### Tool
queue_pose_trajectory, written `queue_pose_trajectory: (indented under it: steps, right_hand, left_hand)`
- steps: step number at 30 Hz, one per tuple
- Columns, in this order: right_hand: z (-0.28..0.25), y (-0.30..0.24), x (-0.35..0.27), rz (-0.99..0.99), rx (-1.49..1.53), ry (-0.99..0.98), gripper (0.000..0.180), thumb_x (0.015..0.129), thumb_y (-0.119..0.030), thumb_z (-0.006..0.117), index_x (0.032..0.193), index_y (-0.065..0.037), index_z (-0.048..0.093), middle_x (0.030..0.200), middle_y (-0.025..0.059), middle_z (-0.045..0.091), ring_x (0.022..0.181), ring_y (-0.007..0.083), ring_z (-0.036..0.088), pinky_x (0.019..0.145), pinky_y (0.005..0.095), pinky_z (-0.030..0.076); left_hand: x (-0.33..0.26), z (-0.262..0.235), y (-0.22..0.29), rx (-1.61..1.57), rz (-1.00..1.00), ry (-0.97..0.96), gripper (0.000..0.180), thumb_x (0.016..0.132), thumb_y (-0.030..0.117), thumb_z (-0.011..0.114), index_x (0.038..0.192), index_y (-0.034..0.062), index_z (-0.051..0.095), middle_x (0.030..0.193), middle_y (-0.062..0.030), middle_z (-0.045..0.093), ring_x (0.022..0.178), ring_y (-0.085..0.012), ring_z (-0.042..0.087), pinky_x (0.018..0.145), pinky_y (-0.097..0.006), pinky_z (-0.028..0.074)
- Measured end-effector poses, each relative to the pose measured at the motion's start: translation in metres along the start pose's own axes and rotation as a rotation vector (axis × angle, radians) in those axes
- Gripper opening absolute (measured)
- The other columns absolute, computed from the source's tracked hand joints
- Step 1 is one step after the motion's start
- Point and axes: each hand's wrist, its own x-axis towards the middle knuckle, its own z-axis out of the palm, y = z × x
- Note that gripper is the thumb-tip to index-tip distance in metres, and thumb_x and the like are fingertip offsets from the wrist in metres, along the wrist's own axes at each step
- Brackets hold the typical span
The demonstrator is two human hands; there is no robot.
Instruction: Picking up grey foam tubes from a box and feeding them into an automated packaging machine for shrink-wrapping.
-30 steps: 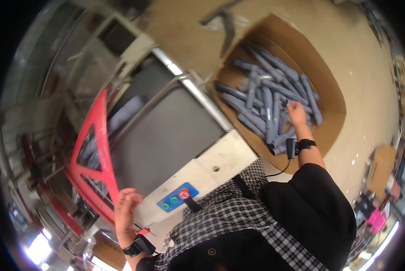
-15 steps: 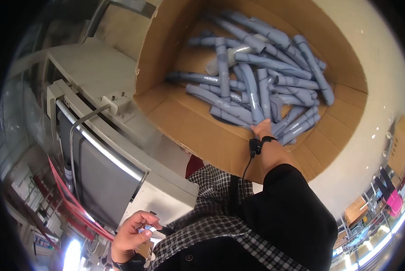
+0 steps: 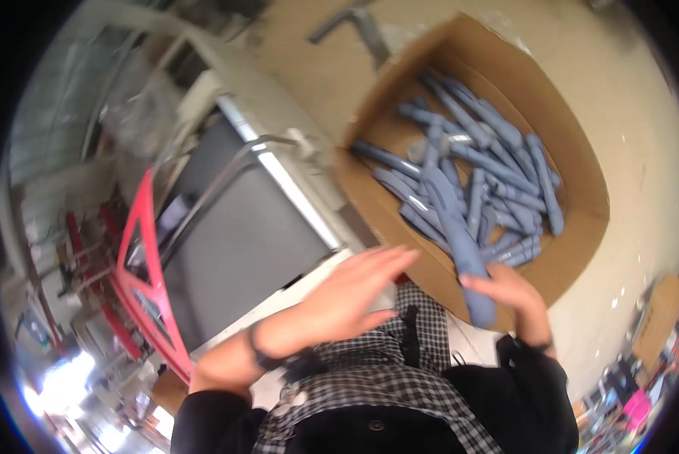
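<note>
My right hand (image 3: 510,296) grips a long grey-blue plastic tube (image 3: 459,242) by its lower end, lifted just over the near rim of a large cardboard box (image 3: 574,151). Inside the box lie several more grey-blue tubes (image 3: 476,163) in a loose pile. My left hand (image 3: 351,291) is flat with fingers stretched out, held in front of my chest and reaching toward the tube without touching it. It holds nothing. Both wrists wear dark bands.
A grey machine with a dark flat top (image 3: 241,250) and a metal rail stands left of the box. A red frame (image 3: 146,280) leans at its left side. The floor (image 3: 657,98) around the box is pale concrete.
My right hand has come up out of the box holding one tube. My left hand rose from low at my side to chest height, fingers spread. The view swung back left.
</note>
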Motion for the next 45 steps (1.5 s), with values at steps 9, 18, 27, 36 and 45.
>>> queue_pose_trajectory:
  steps: [9, 18, 27, 36, 45]
  right_hand:
    - [0.020, -0.106, -0.120, -0.811, 0.227, 0.596, 0.095, 0.064, -0.043, 0.075, 0.136, 0.000, 0.029, 0.137, 0.0139, 0.036, 0.122, 0.0281, 0.042, 0.105, 0.0421, 0.032]
    - [0.133, -0.246, -0.034, -0.800, -0.274, 0.608, 0.054, 0.068, -0.003, 0.071, 0.117, -0.001, 0.047, 0.105, 0.0140, 0.056, 0.097, 0.0244, 0.056, 0.087, 0.0333, 0.042]
    - [0.112, -0.288, 0.019, -0.781, -0.671, 0.648, 0.053, 0.065, -0.009, 0.075, 0.113, -0.005, 0.053, 0.104, 0.0149, 0.060, 0.096, 0.0318, 0.058, 0.085, 0.0363, 0.045]
    - [0.108, -0.343, 0.068, -0.949, -0.941, 0.708, 0.052, 0.060, -0.012, 0.077, 0.108, -0.008, 0.055, 0.099, 0.0136, 0.059, 0.095, 0.0339, 0.055, 0.082, 0.0411, 0.044]
    - [0.123, -0.379, 0.108, -1.066, -0.994, 0.595, 0.052, 0.059, -0.017, 0.079, 0.106, -0.012, 0.057, 0.097, 0.0093, 0.059, 0.094, 0.0313, 0.054, 0.082, 0.0397, 0.043]
  left_hand:
    - [-0.017, -0.043, 0.058, -0.562, 0.248, 0.499, 0.047, 0.071, 0.015, 0.075, 0.111, 0.0029, 0.054, 0.107, -0.0098, 0.058, 0.104, -0.0225, 0.056, 0.091, -0.037, 0.044]
    - [-0.208, -0.090, -0.026, -0.313, 0.011, 1.076, 0.063, 0.082, 0.026, 0.065, 0.130, -0.0031, 0.035, 0.118, -0.0212, 0.051, 0.110, -0.0293, 0.052, 0.095, -0.037, 0.041]
    - [-0.546, -0.037, -0.159, 0.300, -1.529, 1.572, 0.057, 0.087, 0.042, 0.055, 0.112, -0.0092, 0.055, 0.101, -0.0259, 0.061, 0.100, -0.0367, 0.057, 0.089, -0.041, 0.042]
    - [-0.670, 0.018, -0.327, -1.658, -0.666, 1.524, 0.032, 0.096, 0.021, 0.043, 0.116, 0.0001, 0.056, 0.111, -0.0152, 0.063, 0.097, -0.0285, 0.062, 0.088, -0.045, 0.050]
    - [-0.614, -0.033, -0.250, -1.613, -0.917, 1.690, 0.040, 0.095, 0.035, 0.044, 0.122, 0.0051, 0.050, 0.105, -0.0096, 0.063, 0.087, -0.0184, 0.061, 0.072, -0.033, 0.052]
